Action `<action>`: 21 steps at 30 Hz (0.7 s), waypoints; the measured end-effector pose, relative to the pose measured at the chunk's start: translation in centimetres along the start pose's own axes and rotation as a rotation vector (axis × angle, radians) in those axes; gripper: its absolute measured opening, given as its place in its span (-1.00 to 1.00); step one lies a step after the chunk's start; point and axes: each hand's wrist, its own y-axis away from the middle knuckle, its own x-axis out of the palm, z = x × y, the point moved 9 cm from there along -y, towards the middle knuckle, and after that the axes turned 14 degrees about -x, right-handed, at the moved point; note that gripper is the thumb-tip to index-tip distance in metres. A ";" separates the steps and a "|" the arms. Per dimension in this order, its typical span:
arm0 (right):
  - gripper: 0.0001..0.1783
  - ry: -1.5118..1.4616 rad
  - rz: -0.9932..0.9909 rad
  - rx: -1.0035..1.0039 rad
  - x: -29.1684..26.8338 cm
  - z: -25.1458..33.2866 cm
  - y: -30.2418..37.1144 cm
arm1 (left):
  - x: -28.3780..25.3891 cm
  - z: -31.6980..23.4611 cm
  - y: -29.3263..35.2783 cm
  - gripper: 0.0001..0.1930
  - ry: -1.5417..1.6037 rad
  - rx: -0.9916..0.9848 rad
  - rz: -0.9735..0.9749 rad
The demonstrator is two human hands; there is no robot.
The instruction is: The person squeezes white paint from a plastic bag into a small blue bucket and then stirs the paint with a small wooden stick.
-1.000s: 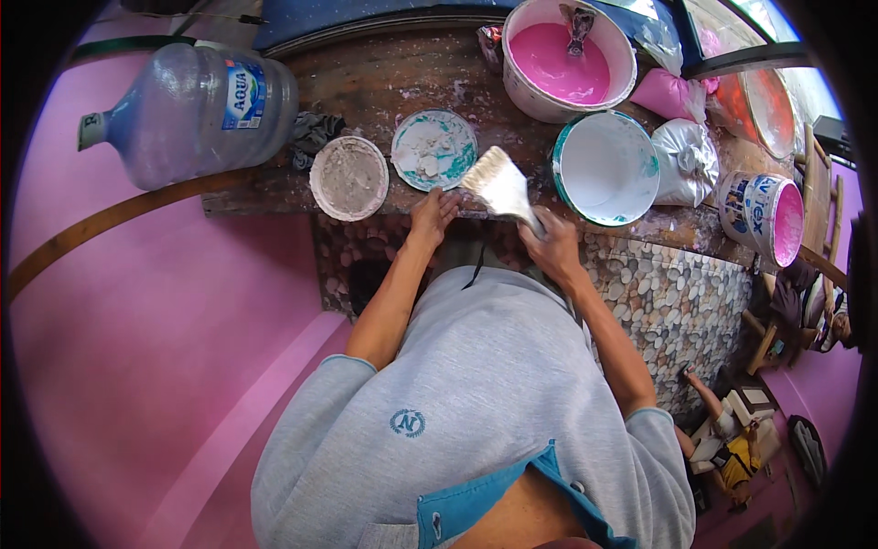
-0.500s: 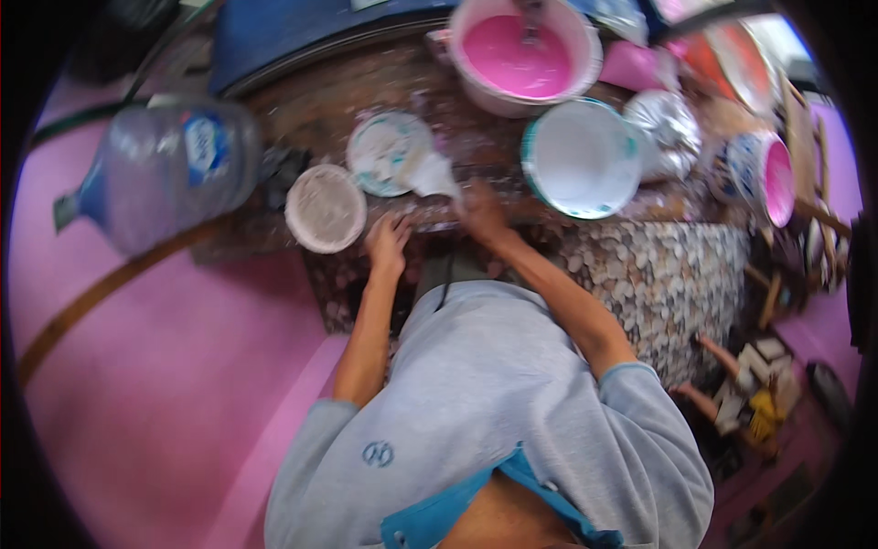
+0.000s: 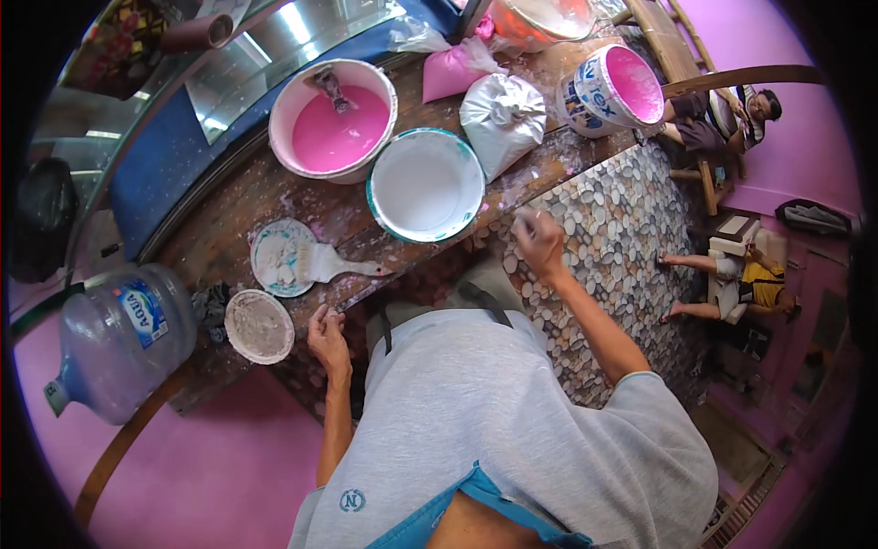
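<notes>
A worn wooden table (image 3: 274, 197), streaked with dried paint, runs slantwise across a room with pink walls and a pink floor; its front face is clad in pebble-patterned tile (image 3: 613, 238). The left hand (image 3: 327, 337) rests on the near edge of the table, fingers loosely curled and clamped on nothing. The right hand (image 3: 540, 242) is drawn into a loose fist at the edge where wood meets tile; whether it holds anything cannot be told. A wide paintbrush (image 3: 320, 265) lies flat across a round lid (image 3: 274, 261), its handle pointing toward the white bucket (image 3: 425, 186), and no hand touches it. Beside the lid sits a small dish of grey powder (image 3: 260, 326). Behind stand a bucket of pink paint (image 3: 334, 123), a tied white bag (image 3: 501, 117) and a smaller pink-filled pail (image 3: 613, 90). A large water jug (image 3: 119, 339) lies at the table's left end. People sit well apart on the right.
</notes>
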 end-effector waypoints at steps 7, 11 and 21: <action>-0.79 0.180 0.112 -0.196 -0.8 -6.4 -14.3 | 5.2 -7.4 4.2 -0.69 -0.025 0.249 0.034; -0.68 0.185 0.278 -0.304 1.8 -7.1 -18.5 | 8.9 -8.6 8.4 -0.71 -0.047 0.329 0.002; -0.69 0.022 0.313 -0.286 3.4 -10.7 -18.2 | 25.0 -7.8 14.6 -0.71 -0.107 0.360 0.209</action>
